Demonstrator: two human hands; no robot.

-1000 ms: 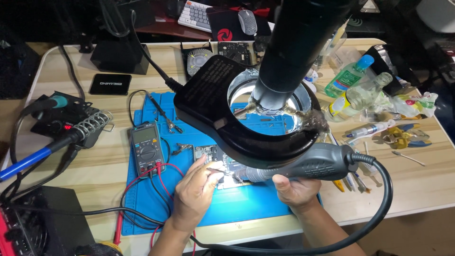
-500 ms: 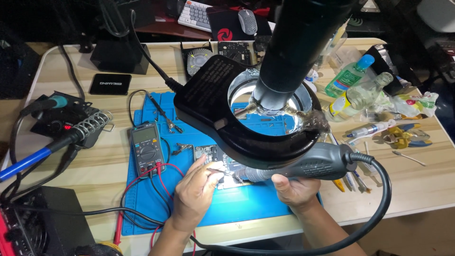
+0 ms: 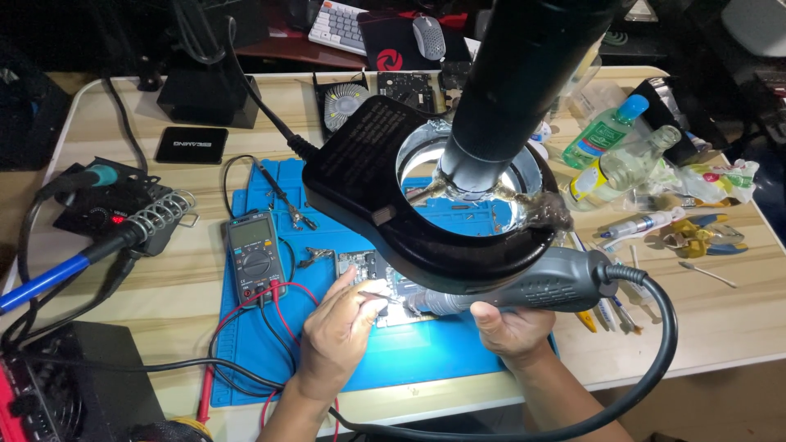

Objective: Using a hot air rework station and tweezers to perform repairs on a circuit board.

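A small circuit board (image 3: pixel 360 263) lies on a blue work mat (image 3: pixel 426 352) under a black microscope with a ring light (image 3: pixel 434 221). My left hand (image 3: pixel 340 327) rests on the mat at the board's near edge and pinches a thin pair of tweezers (image 3: pixel 378 296) pointed at the board. My right hand (image 3: pixel 512 327) grips the grey handle of a hot-air gun (image 3: pixel 540 282), whose metal nozzle points left at the board, close to the tweezers' tip. The ring light hides much of the board.
A multimeter (image 3: pixel 255 255) with red and black leads lies on the mat's left. A soldering iron in its stand (image 3: pixel 123 229) sits further left. Bottles (image 3: pixel 606 131), pliers (image 3: pixel 704 233) and small tools crowd the right. A keyboard (image 3: pixel 340 24) and mouse (image 3: pixel 430 37) are behind.
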